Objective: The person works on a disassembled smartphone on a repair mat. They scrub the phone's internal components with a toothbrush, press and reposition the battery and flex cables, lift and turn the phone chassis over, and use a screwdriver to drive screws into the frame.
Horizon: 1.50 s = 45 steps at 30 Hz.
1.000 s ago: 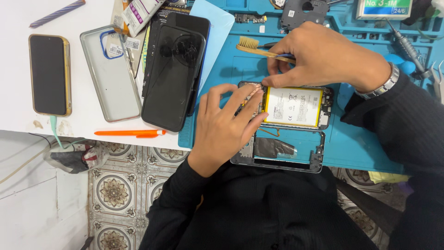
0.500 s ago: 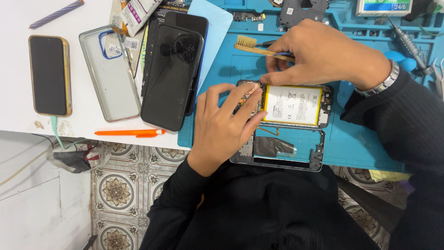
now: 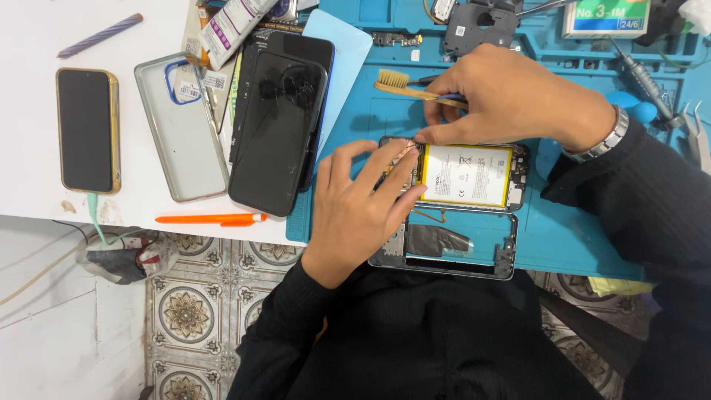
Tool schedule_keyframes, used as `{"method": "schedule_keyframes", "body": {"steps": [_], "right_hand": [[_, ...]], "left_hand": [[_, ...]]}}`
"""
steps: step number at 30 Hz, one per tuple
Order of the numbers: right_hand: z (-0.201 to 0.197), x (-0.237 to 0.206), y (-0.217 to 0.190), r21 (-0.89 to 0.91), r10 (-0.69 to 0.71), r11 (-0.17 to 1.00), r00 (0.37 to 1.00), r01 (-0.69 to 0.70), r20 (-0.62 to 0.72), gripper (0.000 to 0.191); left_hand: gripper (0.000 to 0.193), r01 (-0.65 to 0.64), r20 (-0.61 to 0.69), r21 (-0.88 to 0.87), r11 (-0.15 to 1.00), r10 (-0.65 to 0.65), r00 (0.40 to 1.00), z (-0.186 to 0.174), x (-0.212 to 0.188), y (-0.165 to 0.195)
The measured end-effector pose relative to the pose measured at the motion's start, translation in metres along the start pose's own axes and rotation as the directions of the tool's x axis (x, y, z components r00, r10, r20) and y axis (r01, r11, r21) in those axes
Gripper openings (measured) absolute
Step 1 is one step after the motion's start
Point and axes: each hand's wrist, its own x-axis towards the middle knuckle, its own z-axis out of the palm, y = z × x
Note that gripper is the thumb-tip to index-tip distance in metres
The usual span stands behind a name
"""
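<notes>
Head view shows both hands meeting at the left end of an opened dark phone frame [image 3: 452,215] that lies on a blue rubber work mat [image 3: 570,237]. The left hand [image 3: 363,215] rests flat on the frame's left part, fingers stretched to the right, and its fingertips press on a thin copper-coloured flex strip [image 3: 404,152] at the upper left corner. The right hand [image 3: 511,96] comes from above; its thumb and forefinger are closed together in a pinch at the same strip, while its other fingers hold a wooden brush with pale bristles [image 3: 404,83] against the palm. Just to the right of the pinch sits a white battery with yellow edge [image 3: 465,175], long axis running left to right, directly under the right hand. Farther left, off the mat, lie a black phone with cracked glass [image 3: 278,133], a clear phone case [image 3: 181,126], an orange pen [image 3: 211,218] and a gold-edged phone [image 3: 87,130] on a white table [image 3: 29,44].
</notes>
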Motion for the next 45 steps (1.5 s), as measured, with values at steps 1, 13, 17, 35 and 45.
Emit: {"method": "schedule_keyframes", "body": {"steps": [1,13,17,35,45], "right_hand": [[-0.001,0.000,0.000,-0.001,-0.016,1.000,1.000,0.016,-0.008,0.034],[0.001,-0.001,0.004,-0.001,-0.063,0.998,0.998,0.063,-0.028,0.034],[0.000,-0.001,0.004,0.005,-0.056,0.998,0.998,0.056,-0.023,0.034],[-0.004,-0.004,0.003,0.045,-0.076,0.996,0.997,0.078,-0.034,0.035],[-0.002,-0.004,0.004,0.024,-0.084,0.996,0.996,0.085,-0.034,0.035]], "left_hand": [[0.043,0.006,-0.001,-0.002,1.000,-0.006,1.000,0.000,0.000,0.000],[0.041,0.023,0.007,0.006,1.000,-0.023,1.000,0.001,-0.001,0.003],[0.043,0.006,0.017,0.008,1.000,-0.006,1.000,0.001,0.001,0.003],[0.040,0.021,-0.005,0.055,0.998,-0.021,1.000,-0.004,0.004,0.011],[0.042,0.042,0.004,0.024,0.999,-0.042,0.999,-0.003,0.004,0.010]]}}
